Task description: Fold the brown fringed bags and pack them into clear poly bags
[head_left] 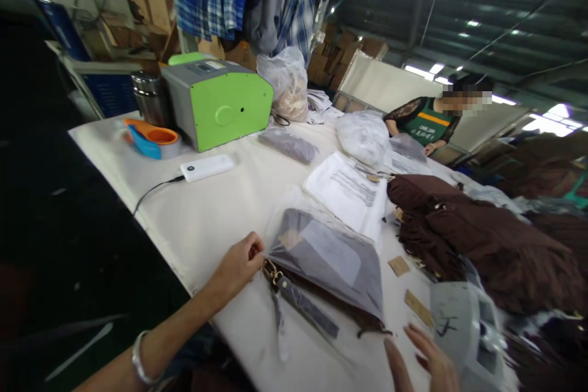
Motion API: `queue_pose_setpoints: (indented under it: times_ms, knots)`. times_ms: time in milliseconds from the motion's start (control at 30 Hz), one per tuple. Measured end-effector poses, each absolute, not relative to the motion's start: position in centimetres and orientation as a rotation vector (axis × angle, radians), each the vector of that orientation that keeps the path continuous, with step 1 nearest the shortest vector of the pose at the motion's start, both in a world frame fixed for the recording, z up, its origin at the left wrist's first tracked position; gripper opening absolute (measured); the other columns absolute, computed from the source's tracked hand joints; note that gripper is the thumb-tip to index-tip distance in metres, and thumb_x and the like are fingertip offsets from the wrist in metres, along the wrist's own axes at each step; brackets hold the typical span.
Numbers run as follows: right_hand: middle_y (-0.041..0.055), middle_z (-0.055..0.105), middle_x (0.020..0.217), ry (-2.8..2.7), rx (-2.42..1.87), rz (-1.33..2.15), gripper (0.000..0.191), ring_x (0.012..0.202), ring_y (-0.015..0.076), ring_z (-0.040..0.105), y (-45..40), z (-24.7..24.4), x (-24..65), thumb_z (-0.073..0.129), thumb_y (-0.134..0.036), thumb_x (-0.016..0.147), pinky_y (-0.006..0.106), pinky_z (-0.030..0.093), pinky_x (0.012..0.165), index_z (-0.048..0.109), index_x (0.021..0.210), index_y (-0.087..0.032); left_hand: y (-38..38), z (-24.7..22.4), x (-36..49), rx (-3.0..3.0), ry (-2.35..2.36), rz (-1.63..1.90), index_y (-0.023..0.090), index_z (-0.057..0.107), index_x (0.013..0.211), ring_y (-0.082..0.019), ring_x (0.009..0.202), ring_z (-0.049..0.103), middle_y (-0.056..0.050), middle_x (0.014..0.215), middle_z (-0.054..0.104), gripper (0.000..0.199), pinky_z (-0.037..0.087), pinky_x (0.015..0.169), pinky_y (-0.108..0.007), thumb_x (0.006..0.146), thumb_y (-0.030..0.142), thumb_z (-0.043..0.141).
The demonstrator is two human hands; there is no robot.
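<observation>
On the white table lies a dark grey-brown bag point(340, 257) inside a clear plastic sleeve, with a white sheet or label showing on its upper face. My left hand point(243, 263) pinches the sleeve's left edge, close to the gold metal clasp. From the clasp a dark strap point(310, 306) extends toward the lower right, beside the bag. My right hand point(422, 358) is at the bottom right, fingers apart and holding nothing, just below the bag's lower right corner.
A green and grey machine point(229, 104), tape rolls point(158, 135) and a white power bank point(207, 168) occupy the left side. Brown bags point(487, 233) pile up at right, by a grey dispenser point(463, 324). Across the table, a person point(425, 119) handles a plastic-wrapped item.
</observation>
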State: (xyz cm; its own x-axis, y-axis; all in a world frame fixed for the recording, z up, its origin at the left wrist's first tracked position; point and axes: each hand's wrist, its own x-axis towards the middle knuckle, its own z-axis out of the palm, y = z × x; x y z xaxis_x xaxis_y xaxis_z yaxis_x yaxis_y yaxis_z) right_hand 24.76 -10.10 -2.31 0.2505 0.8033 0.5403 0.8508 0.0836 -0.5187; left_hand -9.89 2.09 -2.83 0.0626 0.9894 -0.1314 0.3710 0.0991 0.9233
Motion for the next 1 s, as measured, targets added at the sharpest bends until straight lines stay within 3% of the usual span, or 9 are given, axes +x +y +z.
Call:
queue_pose_setpoints:
  times_ms: [100, 167, 300, 433, 633, 800, 933, 1000]
  knots:
    - [0.0074, 0.069, 0.102, -2.11, -1.356, 0.067, 0.022, 0.094, 0.0234, 0.066, -8.8, -2.3, 17.2, 0.06, -0.028, 0.089, 0.036, 0.055, 0.081, 0.063, 0.11, -0.025, 1.6, -3.2, -10.0, 1.566, 1.473, 0.884, 0.021, 0.047, 0.08, -0.011, 0.055, 0.051, 0.006, 0.061, 0.051, 0.004, 0.039, 0.051, -0.021, 0.077, 0.02, 0.045]
    - [0.009, 0.066, 0.114, -2.258, -1.286, 0.095, 0.034, 0.103, 0.0247, 0.062, -6.8, -2.3, 11.9, 0.055, -0.019, 0.09, 0.038, 0.052, 0.089, 0.057, 0.124, -0.022, 1.3, -3.2, -10.0, 1.657, 1.458, 0.896, 0.021, 0.048, 0.081, -0.012, 0.058, 0.052, 0.005, 0.063, 0.053, 0.004, 0.039, 0.055, -0.022, 0.079, 0.019, 0.045]
    - [0.0078, 0.066, 0.11, -2.328, -1.319, -0.029, 0.037, 0.098, 0.0253, 0.06, -2.4, -1.7, 7.0, 0.049, -0.007, 0.088, 0.04, 0.049, 0.087, 0.059, 0.121, -0.02, 1.3, -3.2, -10.4, 1.796, 1.405, 0.915, 0.021, 0.049, 0.082, -0.014, 0.065, 0.054, 0.004, 0.069, 0.055, 0.006, 0.04, 0.063, -0.024, 0.079, 0.016, 0.046]
    - [0.0069, 0.066, 0.108, -2.36, -1.347, -0.096, 0.034, 0.098, 0.0246, 0.058, -1.3, -1.3, 6.7, 0.053, -0.009, 0.088, 0.038, 0.046, 0.086, 0.059, 0.119, -0.02, 1.5, -3.4, -11.6, 1.871, 1.407, 0.938, 0.021, 0.051, 0.083, -0.014, 0.067, 0.052, 0.004, 0.072, 0.055, 0.016, 0.037, 0.067, -0.026, 0.074, 0.009, 0.047]
    - [0.0123, 0.063, 0.118, -2.29, -1.463, -0.191, 0.046, 0.105, 0.0321, 0.054, -1.7, -1.3, 4.3, 0.067, -0.041, 0.083, 0.047, 0.043, 0.087, 0.057, 0.123, -0.02, 2.7, -2.9, -12.6, 1.852, 1.441, 0.94, 0.021, 0.048, 0.078, -0.013, 0.062, 0.052, 0.005, 0.066, 0.052, 0.011, 0.037, 0.061, -0.023, 0.076, 0.011, 0.045]
    - [0.0101, 0.067, 0.112, -2.333, -1.433, -0.31, 0.029, 0.104, 0.0291, 0.057, 0.3, -1.2, 4.3, 0.06, -0.019, 0.088, 0.043, 0.044, 0.087, 0.06, 0.117, -0.019, 3.6, -2.7, -12.8, 1.901, 1.46, 0.953, 0.022, 0.047, 0.077, -0.014, 0.068, 0.052, 0.004, 0.071, 0.053, 0.016, 0.04, 0.066, -0.024, 0.073, 0.006, 0.044]
    - [0.0088, 0.07, 0.102, -2.305, -1.43, -0.326, 0.027, 0.094, 0.0248, 0.062, 1.6, -0.8, 5.7, 0.055, -0.007, 0.086, 0.038, 0.047, 0.085, 0.062, 0.11, -0.017, 3.9, -2.8, -12.8, 1.942, 1.497, 0.963, 0.022, 0.046, 0.081, -0.017, 0.08, 0.051, 0.001, 0.078, 0.053, 0.024, 0.04, 0.079, -0.03, 0.068, 0.001, 0.043]
    - [0.0103, 0.069, 0.106, -2.296, -1.423, -0.336, 0.031, 0.097, 0.0243, 0.063, 1.8, -0.9, 6.1, 0.054, -0.004, 0.085, 0.037, 0.047, 0.087, 0.061, 0.114, -0.015, 3.8, -2.6, -12.4, 1.943, 1.471, 0.942, 0.022, 0.046, 0.083, -0.016, 0.075, 0.052, 0.002, 0.074, 0.052, 0.026, 0.04, 0.074, -0.028, 0.067, 0.001, 0.043]
